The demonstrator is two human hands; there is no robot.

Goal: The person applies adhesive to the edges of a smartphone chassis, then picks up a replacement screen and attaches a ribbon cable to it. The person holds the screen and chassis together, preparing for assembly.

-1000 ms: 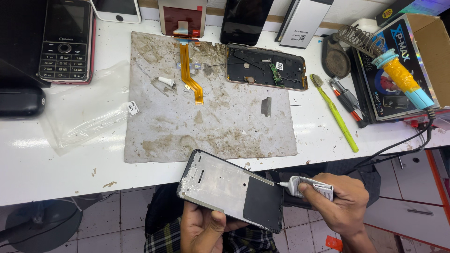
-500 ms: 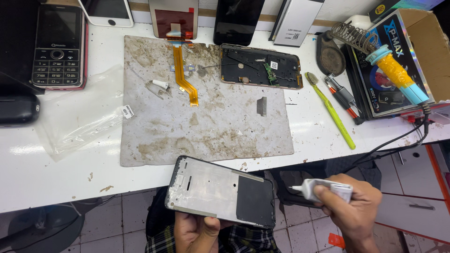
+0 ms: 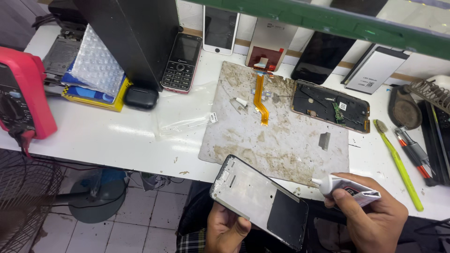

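Left hand: yours, closed on the lower edge of the phone frame, which it holds tilted below the front edge of the worktop, off the bench, inner face up.
Right hand: yours, wrapped around a small adhesive tube, nozzle aimed left toward the frame's right end, close to it but apart.
Step in hand, by judgement: adhesive about to go on the frame border; none can be made out on it yet.
Next move calls for: nozzle set down on the narrow rim, light squeeze, frame kept level in your left hand.
Work mat: stained, grey, at the front-centre of the worktop.
Orange flex cable: on the mat's rear half.
Opened phone body: at the mat's rear right corner.
Green toothbrush: near the right edge.
Keypad phone: rear centre-left.
Red multimeter: left edge.
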